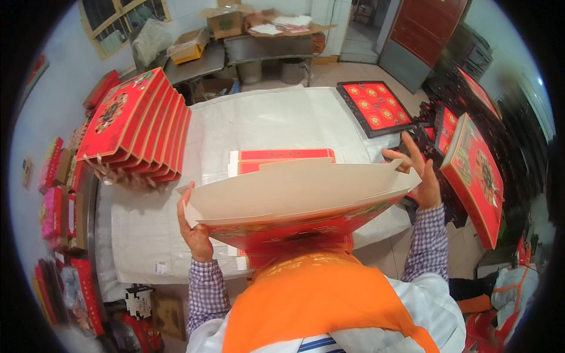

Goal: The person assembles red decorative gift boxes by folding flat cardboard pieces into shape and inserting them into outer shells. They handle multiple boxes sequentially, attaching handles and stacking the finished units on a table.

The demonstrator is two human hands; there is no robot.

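A partly folded cardboard gift box (294, 191), red and printed outside and cream inside, is held up in front of my orange apron, its open side showing. At its left end my left hand (196, 236) is closed, with the thumb and fingers gripping the edge. Against the right end flap rests my right hand (428, 183), its fingers spread and stretched out. Beneath the box a flat red printed card sheet (285, 155) with white edges lies on the table, mostly hidden by the box.
A pale sheet (253, 123) covers the table (144, 235). Several red gift boxes (126, 117) with cord handles stand in a row at the left. Far right on the table lies a black tray (376, 109) of red packs. A finished red box (477, 176) leans on black trays at the right.
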